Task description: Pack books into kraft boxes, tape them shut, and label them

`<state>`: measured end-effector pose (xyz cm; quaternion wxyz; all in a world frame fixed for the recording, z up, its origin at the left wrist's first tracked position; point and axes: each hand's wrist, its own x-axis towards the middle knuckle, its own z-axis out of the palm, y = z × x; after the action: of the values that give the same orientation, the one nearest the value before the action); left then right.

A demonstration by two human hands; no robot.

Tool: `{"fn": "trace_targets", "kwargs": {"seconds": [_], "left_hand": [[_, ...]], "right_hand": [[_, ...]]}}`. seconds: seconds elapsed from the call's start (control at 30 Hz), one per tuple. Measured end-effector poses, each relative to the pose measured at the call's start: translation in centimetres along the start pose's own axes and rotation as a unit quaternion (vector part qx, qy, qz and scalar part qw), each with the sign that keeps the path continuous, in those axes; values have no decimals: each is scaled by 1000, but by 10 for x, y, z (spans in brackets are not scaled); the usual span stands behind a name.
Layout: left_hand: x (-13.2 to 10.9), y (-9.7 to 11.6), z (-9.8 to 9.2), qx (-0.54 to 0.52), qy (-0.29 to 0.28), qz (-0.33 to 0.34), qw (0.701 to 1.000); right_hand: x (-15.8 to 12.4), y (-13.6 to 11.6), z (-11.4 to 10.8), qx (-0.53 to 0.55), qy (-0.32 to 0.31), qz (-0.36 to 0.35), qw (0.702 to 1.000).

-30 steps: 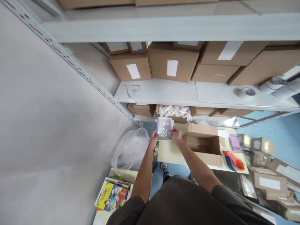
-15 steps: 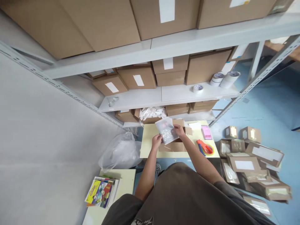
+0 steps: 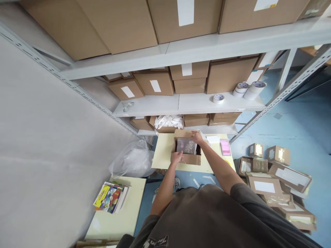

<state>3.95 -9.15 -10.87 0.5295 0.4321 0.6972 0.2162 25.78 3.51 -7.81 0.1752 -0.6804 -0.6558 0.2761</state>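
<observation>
An open cardboard box (image 3: 190,159) stands on the pale yellow table (image 3: 162,151) in front of me. Inside its opening lies a clear plastic packet (image 3: 185,146) with small pale pieces showing through. My left hand (image 3: 177,157) is closed over the box's front left edge, its fingertips by the packet's lower edge. At the back right corner, my right hand (image 3: 197,137) is closed on the box by its raised back flap. The exact grip of the right fingers is partly hidden.
Grey shelving (image 3: 155,106) with cartons rises behind the table. White tape rolls (image 3: 218,99) stand on its middle shelf. A pink pad (image 3: 225,147) lies at the table's right. Several parcels (image 3: 264,186) are piled on the floor; a plastic bag (image 3: 133,159) sits left.
The packet has gone down from both hands into the box. My left hand has moved to the front edge, my right to the back corner. My right forearm now covers the orange tool.
</observation>
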Motion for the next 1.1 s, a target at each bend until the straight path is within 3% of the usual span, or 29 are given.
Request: {"fn": "trace_targets", "kwargs": {"seconds": [0.13, 0.27, 0.47, 0.57, 0.67, 0.73, 0.83, 0.97, 1.1], "left_hand": [[7, -13, -39, 73, 68, 78, 992], [20, -17, -65, 148, 116, 119, 975], [38, -35, -101, 287, 14, 178, 941], [42, -54, -107, 322, -53, 161, 931], [44, -70, -106, 290, -95, 173, 936], [46, -79, -104, 243, -95, 190, 946], [50, -88, -107, 148, -107, 181, 966], [58, -94, -115, 5, -155, 129, 979], [64, -87, -117, -39, -139, 139, 980]], "right_hand": [[-13, 23, 2, 43, 49, -58, 996], [-33, 37, 5, 77, 67, -58, 993], [-74, 84, 1, 112, 118, -2, 987], [-102, 118, 6, 164, 133, 108, 971], [-124, 139, 21, 267, 118, 216, 932], [-131, 141, 33, 337, 108, 246, 903], [-125, 131, 43, 398, 111, 234, 880], [-104, 107, 36, 473, 123, 187, 852], [-87, 80, 24, 419, 21, 115, 900]]}}
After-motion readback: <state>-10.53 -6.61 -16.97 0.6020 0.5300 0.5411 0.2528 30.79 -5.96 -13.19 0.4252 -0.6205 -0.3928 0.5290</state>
